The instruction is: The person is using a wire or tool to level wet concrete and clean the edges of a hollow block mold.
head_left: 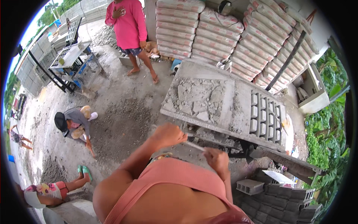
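Across the front of my body, both hands grip a thin pale stick that looks like a tool handle; its ends are hidden. My left hand is closed around the upper left part. Lower and to the right, my right hand has its fingers wrapped round the other part. Just beyond my hands stands a concrete-crusted table. Broken grey mortar pieces lie on its left part, and a hollow block form with several openings sits at its right end.
Stacked cement sacks line the back. Hollow blocks are piled at lower right, near a plank. A person in pink stands behind; another crouches at left by grey gravel. A third person is at lower left.
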`<move>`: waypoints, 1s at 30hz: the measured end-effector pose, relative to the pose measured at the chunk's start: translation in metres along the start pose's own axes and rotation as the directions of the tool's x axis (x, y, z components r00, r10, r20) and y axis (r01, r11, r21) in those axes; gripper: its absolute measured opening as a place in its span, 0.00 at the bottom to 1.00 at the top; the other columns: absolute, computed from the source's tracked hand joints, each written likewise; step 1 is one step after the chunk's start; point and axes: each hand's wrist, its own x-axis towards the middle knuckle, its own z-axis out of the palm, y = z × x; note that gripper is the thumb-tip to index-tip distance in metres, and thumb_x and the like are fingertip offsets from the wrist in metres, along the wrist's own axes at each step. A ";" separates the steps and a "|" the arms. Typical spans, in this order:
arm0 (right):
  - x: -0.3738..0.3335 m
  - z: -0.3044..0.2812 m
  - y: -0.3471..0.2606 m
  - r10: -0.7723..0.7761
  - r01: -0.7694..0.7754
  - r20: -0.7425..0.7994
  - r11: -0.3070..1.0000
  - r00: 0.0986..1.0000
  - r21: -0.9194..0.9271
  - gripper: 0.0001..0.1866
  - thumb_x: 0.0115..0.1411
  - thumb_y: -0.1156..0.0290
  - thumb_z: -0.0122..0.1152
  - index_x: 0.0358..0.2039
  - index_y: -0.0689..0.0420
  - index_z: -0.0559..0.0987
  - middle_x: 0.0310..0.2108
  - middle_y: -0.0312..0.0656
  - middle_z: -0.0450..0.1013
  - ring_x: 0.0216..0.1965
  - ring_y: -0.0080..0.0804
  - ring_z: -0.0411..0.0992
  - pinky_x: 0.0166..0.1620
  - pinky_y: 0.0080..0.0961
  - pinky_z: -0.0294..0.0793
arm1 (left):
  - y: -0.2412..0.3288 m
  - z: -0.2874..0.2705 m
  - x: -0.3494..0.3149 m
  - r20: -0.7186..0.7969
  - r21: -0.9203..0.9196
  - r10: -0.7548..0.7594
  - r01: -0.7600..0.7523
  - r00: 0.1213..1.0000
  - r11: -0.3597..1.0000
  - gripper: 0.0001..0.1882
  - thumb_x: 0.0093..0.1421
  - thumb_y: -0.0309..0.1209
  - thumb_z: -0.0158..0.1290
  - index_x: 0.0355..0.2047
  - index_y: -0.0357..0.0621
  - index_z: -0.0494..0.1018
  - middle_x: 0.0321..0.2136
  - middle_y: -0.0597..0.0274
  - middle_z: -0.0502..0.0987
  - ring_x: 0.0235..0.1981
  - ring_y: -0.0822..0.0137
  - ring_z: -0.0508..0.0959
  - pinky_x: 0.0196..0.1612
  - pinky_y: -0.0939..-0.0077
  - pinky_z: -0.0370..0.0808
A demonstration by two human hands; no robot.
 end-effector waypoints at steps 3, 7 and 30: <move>0.024 -0.021 0.010 -0.058 0.061 0.055 0.997 0.997 -0.052 0.11 0.48 0.59 0.64 0.28 0.51 0.79 0.19 0.39 0.73 0.19 0.38 0.72 0.21 0.30 0.70 | 0.011 -0.015 0.000 -0.156 -0.010 -0.063 0.063 0.986 0.998 0.26 0.58 0.47 0.43 0.13 0.42 0.74 0.11 0.50 0.70 0.16 0.47 0.72 0.23 0.58 0.71; 0.043 -0.032 0.018 -0.153 0.164 0.098 0.981 0.983 -0.107 0.11 0.49 0.60 0.63 0.29 0.51 0.78 0.19 0.40 0.73 0.19 0.39 0.72 0.22 0.31 0.70 | 0.020 -0.018 -0.001 -0.232 -0.049 -0.187 0.180 0.955 0.982 0.25 0.57 0.47 0.44 0.13 0.42 0.75 0.12 0.50 0.71 0.18 0.48 0.74 0.25 0.59 0.72; 0.003 -0.041 0.050 -0.156 0.089 0.445 0.982 0.882 0.169 0.10 0.50 0.66 0.62 0.31 0.58 0.78 0.18 0.45 0.71 0.19 0.43 0.68 0.23 0.31 0.66 | 0.048 -0.011 -0.039 -0.029 -0.154 -0.382 0.374 0.924 0.915 0.26 0.58 0.48 0.41 0.15 0.41 0.74 0.14 0.52 0.71 0.21 0.49 0.74 0.25 0.58 0.70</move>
